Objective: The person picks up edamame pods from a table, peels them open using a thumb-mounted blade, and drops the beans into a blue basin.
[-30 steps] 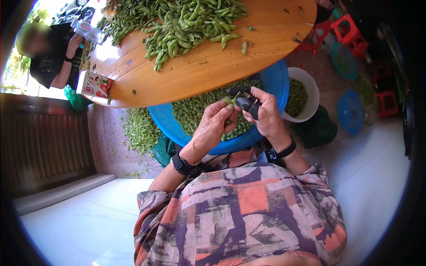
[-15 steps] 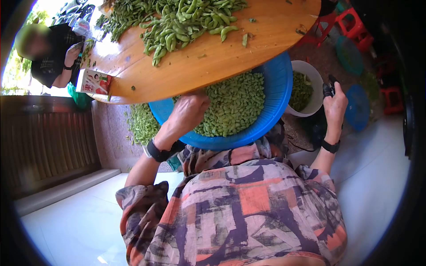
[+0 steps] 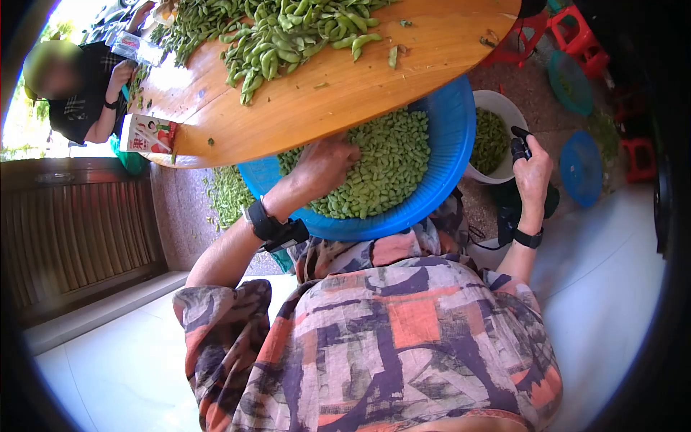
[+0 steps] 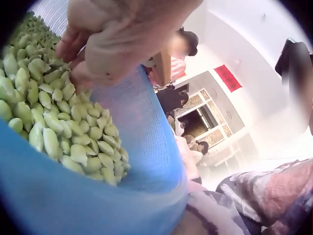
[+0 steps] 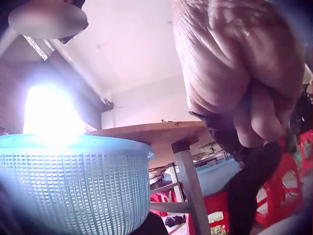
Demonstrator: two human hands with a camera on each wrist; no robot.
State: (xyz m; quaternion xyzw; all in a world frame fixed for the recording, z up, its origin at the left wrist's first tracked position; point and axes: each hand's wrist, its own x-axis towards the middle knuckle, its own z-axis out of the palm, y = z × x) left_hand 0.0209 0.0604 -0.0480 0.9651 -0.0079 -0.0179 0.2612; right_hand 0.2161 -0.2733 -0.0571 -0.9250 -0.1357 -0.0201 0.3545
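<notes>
My left hand [image 3: 327, 167] reaches into a blue plastic basket [image 3: 461, 133] filled with shelled green soybeans [image 3: 385, 169]. In the left wrist view its bent fingers [image 4: 80, 73] point down at the soybeans [image 4: 54, 120], with the fingertips right at their surface. To the right of the basket, my right hand [image 3: 533, 176] hovers beside a white bucket [image 3: 520, 114] with green pod shells [image 3: 489, 144] inside. Black coverings [image 3: 520, 144] wrap its thumb and a finger. The right wrist view shows the bare fingers [image 5: 261, 117] loosely curled, with nothing visible in them.
A wooden table [image 3: 317, 115] overhangs the basket's far side, bearing a heap of soybean pods [image 3: 288, 43] and a carton [image 3: 150, 135]. Another person [image 3: 86, 93] sits at the table's left. Pod shells [image 3: 229, 194] lie on the floor; red stools [image 3: 576, 39] stand right.
My hands were together over the basket around a pod, then parted. The left went down to the soybeans and shifted slightly right; the right moved out beside the white bucket.
</notes>
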